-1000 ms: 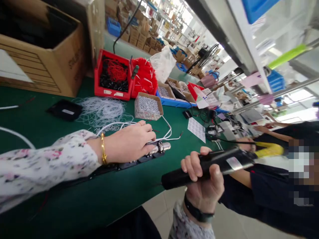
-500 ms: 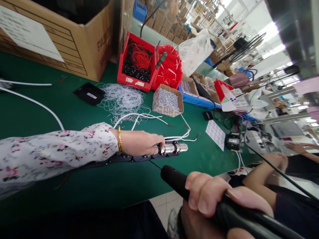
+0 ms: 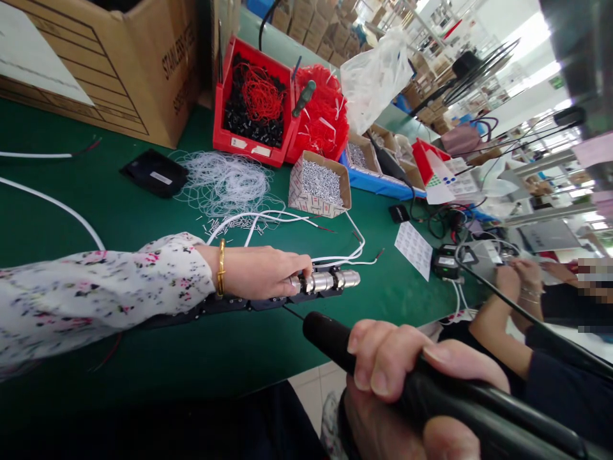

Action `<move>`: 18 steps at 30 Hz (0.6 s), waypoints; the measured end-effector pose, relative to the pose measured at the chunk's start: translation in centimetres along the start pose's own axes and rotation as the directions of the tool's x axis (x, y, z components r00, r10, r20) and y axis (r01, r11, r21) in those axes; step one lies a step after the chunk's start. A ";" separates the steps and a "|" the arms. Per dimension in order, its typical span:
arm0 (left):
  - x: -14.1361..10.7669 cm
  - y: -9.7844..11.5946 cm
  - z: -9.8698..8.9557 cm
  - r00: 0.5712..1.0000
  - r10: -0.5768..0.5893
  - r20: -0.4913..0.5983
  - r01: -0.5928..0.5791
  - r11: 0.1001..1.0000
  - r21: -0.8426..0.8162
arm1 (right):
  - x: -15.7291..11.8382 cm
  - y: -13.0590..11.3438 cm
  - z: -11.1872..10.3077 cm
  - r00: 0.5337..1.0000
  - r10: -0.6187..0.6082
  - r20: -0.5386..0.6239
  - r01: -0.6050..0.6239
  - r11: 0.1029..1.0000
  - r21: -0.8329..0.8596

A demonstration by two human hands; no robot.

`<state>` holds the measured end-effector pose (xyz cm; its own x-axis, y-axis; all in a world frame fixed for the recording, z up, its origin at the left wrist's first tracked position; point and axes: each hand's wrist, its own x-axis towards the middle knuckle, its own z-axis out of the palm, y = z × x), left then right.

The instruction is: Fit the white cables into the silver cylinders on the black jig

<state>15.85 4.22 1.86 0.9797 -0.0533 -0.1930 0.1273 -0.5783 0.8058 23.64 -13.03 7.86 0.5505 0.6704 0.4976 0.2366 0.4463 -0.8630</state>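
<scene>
My left hand [image 3: 261, 271], in a floral sleeve with a gold bangle, presses on a long black strip [image 3: 249, 303] that lies on the green table [image 3: 143, 358]. Its fingertips sit against a row of silver metal connectors [image 3: 328, 280] at the strip's right end. My right hand [image 3: 402, 390] is wrapped around a black electric screwdriver [image 3: 383, 374]. The tool's thin bit points at the strip just below my left fingers. White wires [image 3: 287, 223] run from the connectors across the table.
A small carton of silver screws [image 3: 320, 185], red bins of red and black wires [image 3: 253, 102], a tangle of thin white wire [image 3: 225, 182], a black flat part [image 3: 153, 172] and a big cardboard box [image 3: 105, 64] lie behind. A co-worker's arms [image 3: 507, 306] are at the right.
The screwdriver swung from a raised, sideways hold down toward the strip, its bit now near my left fingers. My left hand slid slightly along the strip. The view shifted left.
</scene>
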 end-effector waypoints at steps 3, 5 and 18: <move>0.1 -0.1 0.0 1.000 -0.001 0.002 0.001 1.000 0.014 | 0.1 -0.1 -0.2 1.000 0.006 -0.003 -0.006 1.000 0.005; 0.1 -0.1 0.0 1.000 -0.004 0.002 0.004 1.000 0.019 | 0.2 -0.2 -0.3 1.000 0.016 -0.010 -0.016 1.000 0.006; 0.3 -0.3 -0.1 0.999 0.008 -0.042 -0.006 0.998 0.056 | 0.6 -0.2 0.1 0.991 0.130 -0.019 -0.131 0.989 -0.068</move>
<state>16.15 4.39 1.62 0.9864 -0.0239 -0.1625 0.1125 -0.6226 0.7745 23.82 -12.65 8.28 0.5920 0.7109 0.3798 0.2162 0.3139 -0.9245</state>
